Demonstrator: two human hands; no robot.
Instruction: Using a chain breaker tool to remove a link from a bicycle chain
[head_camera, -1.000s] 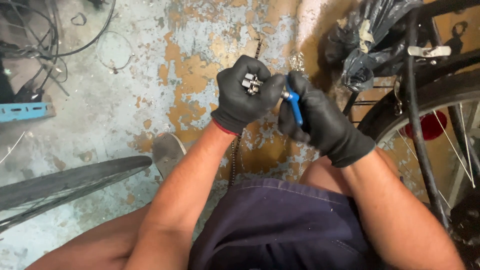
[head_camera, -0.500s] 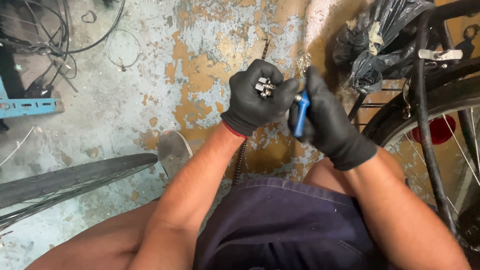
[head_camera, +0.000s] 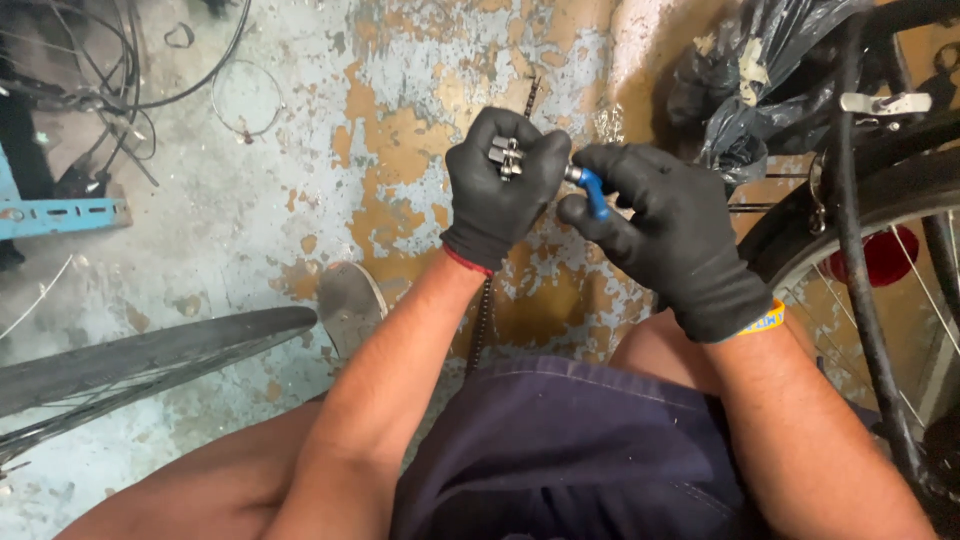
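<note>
While the left hand (head_camera: 505, 190) stays clenched around the small metal chain tool (head_camera: 507, 157), the right hand (head_camera: 665, 235) has swung its pinched blue handle (head_camera: 594, 190) downward, suggesting another turn on the bicycle chain (head_camera: 480, 330) hanging above the patchy floor (head_camera: 300, 200)

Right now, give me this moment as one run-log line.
left hand: grips small metal chain tool | right hand: on blue tool handle | dark bicycle chain: hangs below | rear bicycle wheel: at right
</note>
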